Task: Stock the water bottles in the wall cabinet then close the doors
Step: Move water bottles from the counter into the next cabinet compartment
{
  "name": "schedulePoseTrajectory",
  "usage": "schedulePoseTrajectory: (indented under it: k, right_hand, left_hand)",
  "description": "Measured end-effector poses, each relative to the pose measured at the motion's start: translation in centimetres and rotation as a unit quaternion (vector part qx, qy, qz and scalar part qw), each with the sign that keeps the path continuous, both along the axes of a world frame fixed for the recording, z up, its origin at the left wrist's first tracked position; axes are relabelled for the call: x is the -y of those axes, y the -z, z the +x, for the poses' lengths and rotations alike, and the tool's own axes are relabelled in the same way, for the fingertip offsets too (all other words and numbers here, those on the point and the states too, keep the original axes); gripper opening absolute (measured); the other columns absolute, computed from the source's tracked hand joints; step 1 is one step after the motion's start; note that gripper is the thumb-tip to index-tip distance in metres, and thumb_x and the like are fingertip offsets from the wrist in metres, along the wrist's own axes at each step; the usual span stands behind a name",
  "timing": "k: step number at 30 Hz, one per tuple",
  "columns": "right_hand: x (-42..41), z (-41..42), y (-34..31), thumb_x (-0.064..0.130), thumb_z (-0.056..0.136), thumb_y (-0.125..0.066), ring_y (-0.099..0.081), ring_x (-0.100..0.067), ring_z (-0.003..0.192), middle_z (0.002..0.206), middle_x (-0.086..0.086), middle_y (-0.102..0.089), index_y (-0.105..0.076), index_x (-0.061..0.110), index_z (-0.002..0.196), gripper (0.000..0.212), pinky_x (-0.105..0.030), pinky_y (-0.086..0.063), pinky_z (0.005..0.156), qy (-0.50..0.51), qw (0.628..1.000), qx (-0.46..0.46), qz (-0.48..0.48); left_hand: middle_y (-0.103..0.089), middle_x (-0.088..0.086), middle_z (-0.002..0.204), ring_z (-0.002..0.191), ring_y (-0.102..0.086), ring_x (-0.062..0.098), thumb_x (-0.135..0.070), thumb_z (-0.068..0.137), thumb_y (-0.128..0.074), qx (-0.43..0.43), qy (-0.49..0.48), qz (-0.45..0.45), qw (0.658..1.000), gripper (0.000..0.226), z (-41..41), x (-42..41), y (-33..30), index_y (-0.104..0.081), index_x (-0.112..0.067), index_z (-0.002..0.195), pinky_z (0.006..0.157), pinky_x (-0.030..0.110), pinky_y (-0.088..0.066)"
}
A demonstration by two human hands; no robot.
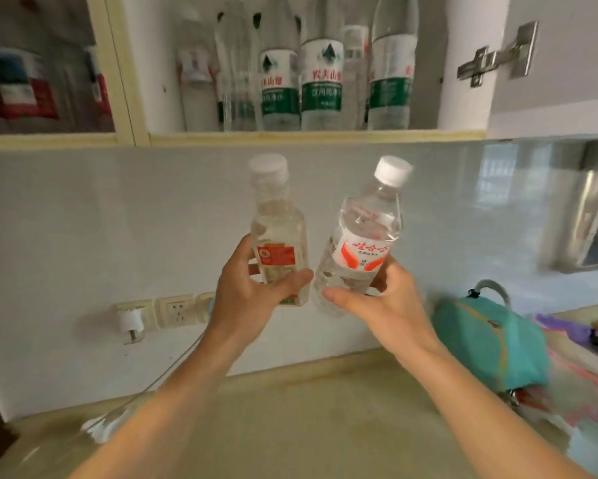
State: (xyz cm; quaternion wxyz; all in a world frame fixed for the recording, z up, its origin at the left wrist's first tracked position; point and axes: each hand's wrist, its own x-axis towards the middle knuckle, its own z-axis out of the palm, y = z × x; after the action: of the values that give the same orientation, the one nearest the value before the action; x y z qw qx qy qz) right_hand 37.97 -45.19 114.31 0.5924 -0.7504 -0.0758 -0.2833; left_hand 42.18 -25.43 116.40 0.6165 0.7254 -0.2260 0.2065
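In the head view, both arms reach up from the bottom of the frame toward the centre, each hand carrying a bottle in front of the pale tiled wall. The left hand [252,292] has its grip curled round the lower body of a square-shouldered clear bottle [278,243] with a red-orange label and a white cap, held nearly upright. The right hand [380,305] has its grip wrapped round the base of a round water bottle [363,236] with a red and white label, its white cap tilted toward the upper right. The two bottles stand just beside each other, close at their lower ends. Above them, at upper centre, the open wall cabinet [318,135] holds a row of green-labelled water bottles [321,77] on its shelf. A door hinge [497,57] shows at upper right. A teal bag [491,344] lies on the surface [307,420] at right, and wall sockets [176,311] sit at lower left.
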Motion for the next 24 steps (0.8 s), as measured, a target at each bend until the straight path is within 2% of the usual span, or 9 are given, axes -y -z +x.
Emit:
schedulePoseTrajectory:
  k: [3, 6, 10, 13, 15, 18, 20, 22, 24]
  right_hand:
    - [1.1, -0.7, -5.9, 0.043, 0.06, -0.093, -0.071, 0.001, 0.092, 0.099, 0.02, -0.076, -0.067, 0.035, 0.107, 0.054, -0.011, -0.054, 0.073, 0.021, 0.998, 0.063, -0.018]
    - [2.3, -1.0, -11.7, 0.043, 0.058, -0.092, -0.073, -0.003, 0.089, 0.096, 0.016, -0.078, -0.069, 0.03, 0.106, 0.054, -0.017, -0.057, 0.07, 0.037, 0.992, 0.12, -0.03]
    - [4.0, -1.0, -18.7, 0.035, 0.062, -0.093, -0.073, 0.0, 0.08, 0.089, 0.018, -0.078, -0.072, 0.029, 0.097, 0.042, -0.014, -0.054, 0.065, 0.074, 0.978, 0.184, -0.058]
    - [5.3, -0.3, -22.9, 0.048, 0.055, -0.09, -0.074, -0.002, 0.084, 0.091, 0.017, -0.078, -0.073, 0.03, 0.102, 0.053, -0.027, -0.058, 0.076, 0.096, 0.978, 0.166, -0.079]
    - [6.3, 0.9, -25.0, 0.045, 0.057, -0.093, -0.073, -0.002, 0.087, 0.093, 0.018, -0.078, -0.073, 0.031, 0.104, 0.054, -0.031, -0.057, 0.083, 0.097, 0.983, 0.128, -0.091]
    - [7.1, 3.2, -26.3, 0.035, 0.062, -0.096, -0.073, -0.008, 0.094, 0.097, 0.013, -0.078, -0.072, 0.03, 0.106, 0.05, -0.034, -0.056, 0.088, 0.094, 0.989, 0.063, -0.09]
    - [7.5, 4.8, -26.4, 0.034, 0.065, -0.096, -0.071, -0.011, 0.096, 0.096, 0.012, -0.077, -0.072, 0.031, 0.099, 0.042, -0.031, -0.055, 0.082, 0.1, 0.99, 0.032, -0.096]
    - [7.9, 6.1, -26.2, 0.04, 0.067, -0.093, -0.071, -0.01, 0.09, 0.089, 0.014, -0.076, -0.071, 0.032, 0.089, 0.032, -0.025, -0.052, 0.069, 0.118, 0.987, 0.026, -0.102]
    - [8.3, 7.2, -26.0, 0.049, 0.07, -0.089, -0.069, -0.009, 0.086, 0.092, 0.012, -0.075, -0.072, 0.032, 0.093, 0.033, -0.028, -0.054, 0.07, 0.159, 0.978, 0.03, -0.132]
  left_hand:
    - [-0.069, -0.029, 0.106, 0.096, -0.062, -0.012, -0.049, 0.065, -0.09, 0.053, 0.006, -0.007, 0.999, 0.06, -0.4, 0.8, -5.5, -0.058, -0.05, 0.116, 0.076, 0.02, -0.048]
    - [-0.074, -0.02, 0.1, 0.089, -0.069, -0.003, -0.046, 0.067, -0.09, 0.092, 0.027, -0.021, 0.995, 0.049, -0.7, 1.7, -10.8, -0.065, -0.042, 0.11, 0.073, 0.024, -0.053]
    - [-0.077, -0.011, 0.093, 0.088, -0.073, 0.008, -0.048, 0.063, -0.087, 0.144, 0.048, -0.035, 0.988, 0.045, -0.9, 3.0, -17.5, -0.069, -0.033, 0.101, 0.075, 0.028, -0.058]
    - [-0.077, -0.011, 0.092, 0.086, -0.073, 0.007, -0.044, 0.068, -0.089, 0.159, 0.048, -0.022, 0.986, 0.042, -0.2, 3.8, -21.3, -0.069, -0.03, 0.102, 0.072, 0.027, -0.058]
    - [-0.076, -0.015, 0.09, 0.081, -0.072, 0.002, -0.041, 0.071, -0.09, 0.147, 0.029, -0.002, 0.989, 0.041, 0.9, 4.3, -23.1, -0.067, -0.032, 0.104, 0.065, 0.022, -0.055]
    - [-0.073, -0.012, 0.095, 0.086, -0.069, 0.008, -0.04, 0.068, -0.091, 0.071, -0.015, 0.039, 0.997, 0.047, 3.4, 4.8, -24.4, -0.064, -0.034, 0.106, 0.071, 0.029, -0.051]
    - [-0.071, -0.01, 0.098, 0.088, -0.067, 0.009, -0.035, 0.071, -0.089, 0.024, -0.029, 0.054, 0.998, 0.041, 5.3, 4.8, -24.2, -0.065, -0.031, 0.104, 0.072, 0.03, -0.048]
    - [-0.072, -0.007, 0.095, 0.084, -0.066, 0.009, -0.034, 0.075, -0.087, -0.007, -0.031, 0.043, 0.999, 0.031, 7.0, 4.8, -24.1, -0.068, -0.028, 0.098, 0.064, 0.027, -0.046]
    - [-0.072, -0.006, 0.09, 0.082, -0.067, 0.01, -0.034, 0.076, -0.087, -0.017, -0.04, 0.05, 0.998, 0.026, 8.1, 4.7, -24.2, -0.068, -0.027, 0.094, 0.06, 0.026, -0.045]
